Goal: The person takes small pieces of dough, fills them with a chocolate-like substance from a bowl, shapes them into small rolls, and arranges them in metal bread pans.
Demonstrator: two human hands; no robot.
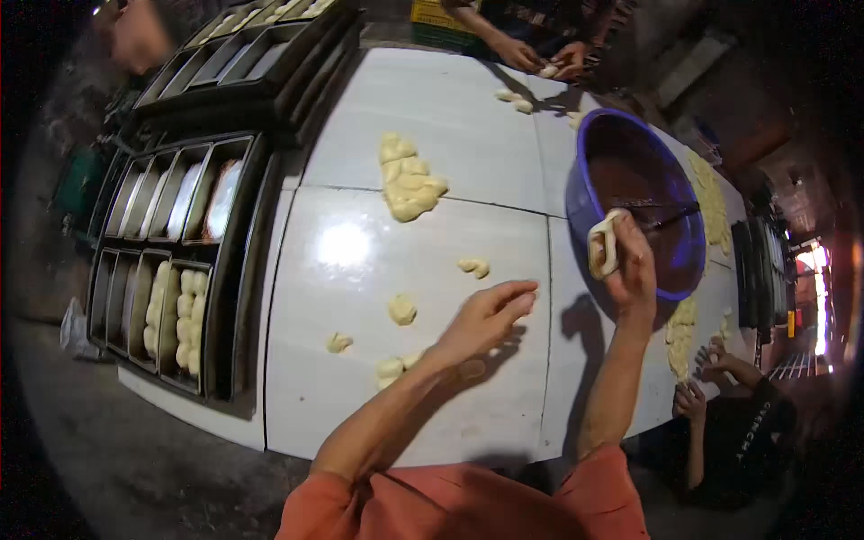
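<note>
My right hand (pixel 633 265) is raised at the near side of a purple basin (pixel 583 180), fingers closed around a cream-coloured, rounded loop (pixel 601 250). Whether the loop is a tool's handle or a piece of dough I cannot tell. My left hand (pixel 490 319) hovers low over the white table, fingers loosely stretched to the right and nothing visible in them. Just beyond it lies a small curled dough piece (pixel 473 267). A round dough lump (pixel 402 310) and a smaller dough scrap (pixel 339 342) sit to its left. More dough (pixel 390 371) is partly hidden by my left forearm.
A dough pile (pixel 409 180) lies farther back on the tiled table (pixel 477 117). Metal loaf pans (pixel 180 189) line the left edge, two holding dough pieces (pixel 191 319). Other people's hands (pixel 540 61) work dough at the far edge, and others (pixel 702 382) at the right.
</note>
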